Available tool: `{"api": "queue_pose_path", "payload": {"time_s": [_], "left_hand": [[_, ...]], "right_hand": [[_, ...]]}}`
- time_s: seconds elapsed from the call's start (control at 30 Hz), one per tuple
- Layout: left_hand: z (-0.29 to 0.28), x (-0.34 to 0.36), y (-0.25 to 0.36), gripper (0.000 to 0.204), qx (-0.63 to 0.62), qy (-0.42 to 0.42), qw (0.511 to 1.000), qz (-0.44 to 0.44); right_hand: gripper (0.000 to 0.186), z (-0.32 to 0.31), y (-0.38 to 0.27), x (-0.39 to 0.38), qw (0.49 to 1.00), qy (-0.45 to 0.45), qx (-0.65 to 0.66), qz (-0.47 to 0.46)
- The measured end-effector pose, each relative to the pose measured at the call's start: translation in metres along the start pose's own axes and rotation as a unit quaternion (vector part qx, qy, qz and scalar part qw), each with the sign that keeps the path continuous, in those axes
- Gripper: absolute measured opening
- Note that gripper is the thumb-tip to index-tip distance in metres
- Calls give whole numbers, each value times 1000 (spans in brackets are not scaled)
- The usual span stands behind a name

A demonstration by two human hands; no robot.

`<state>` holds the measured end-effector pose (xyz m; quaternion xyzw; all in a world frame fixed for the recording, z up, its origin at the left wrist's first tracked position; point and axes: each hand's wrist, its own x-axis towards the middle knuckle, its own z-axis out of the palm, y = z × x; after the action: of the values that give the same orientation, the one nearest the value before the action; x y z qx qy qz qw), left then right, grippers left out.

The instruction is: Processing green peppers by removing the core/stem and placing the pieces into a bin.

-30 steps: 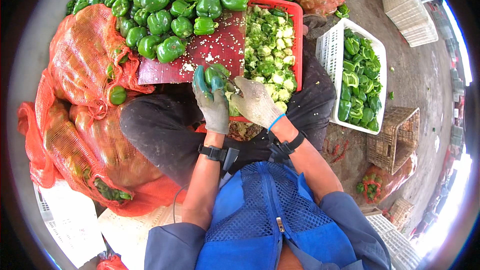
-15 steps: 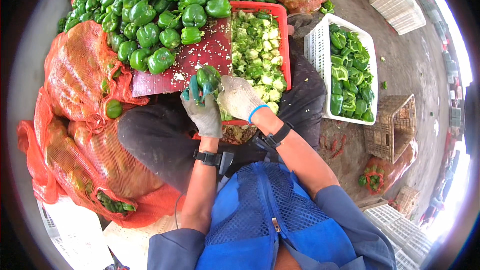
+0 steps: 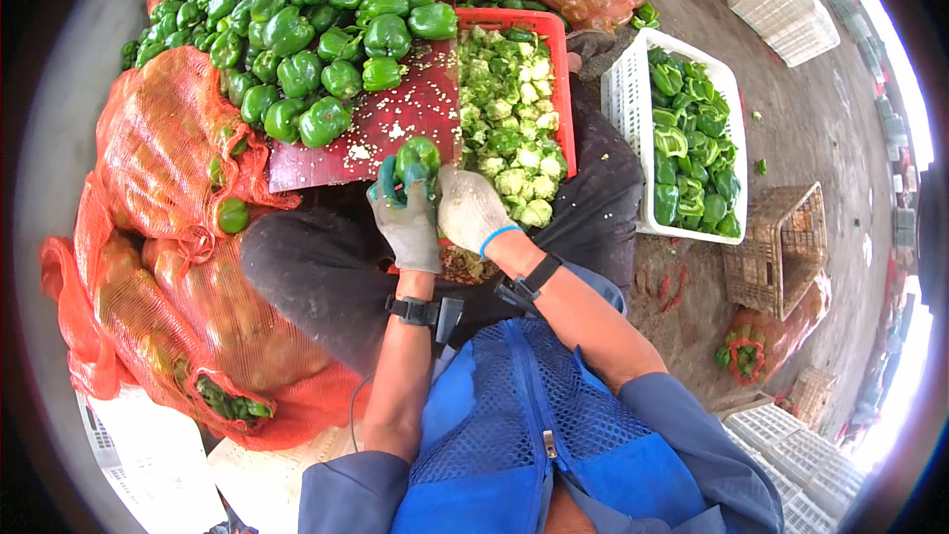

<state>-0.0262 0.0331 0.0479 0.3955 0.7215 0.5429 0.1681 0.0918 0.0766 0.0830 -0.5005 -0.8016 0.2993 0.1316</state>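
Green bell pepper sits grasped in the gloved fingers of the left hand, just left of the red crate; over the crate's near end, the right hand's fingers curl, their hold hidden.

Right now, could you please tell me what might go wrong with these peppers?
The single pepper in the left hand could slip, since it sits up at the gloved fingers. The heaped peppers might roll, as they lie loosely piled on the red board. Scraps could spill from the crowded red crate.
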Motion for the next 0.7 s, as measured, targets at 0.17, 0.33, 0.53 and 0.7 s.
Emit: {"api": "queue_pose_path", "payload": {"time_s": [0.17, 0.33, 0.53, 0.7], "left_hand": [[2, 4, 2, 42, -146, -2, 980, -137], [-3, 5, 20, 35, -283, -1, 934, -217], [-15, 1, 4, 36, -390, -5, 890, -238], [-25, 5, 12, 32, -277, -78, 953, -96]], "right_hand": [[22, 5, -5, -14, 1000, -16, 10, -2], [24, 0, 1, -8, 998, -28, 24, -41], [20, -43, 2, 29, 909, -237, 311, 144], [16, -62, 5, 40, 845, -261, 409, 226]]}}
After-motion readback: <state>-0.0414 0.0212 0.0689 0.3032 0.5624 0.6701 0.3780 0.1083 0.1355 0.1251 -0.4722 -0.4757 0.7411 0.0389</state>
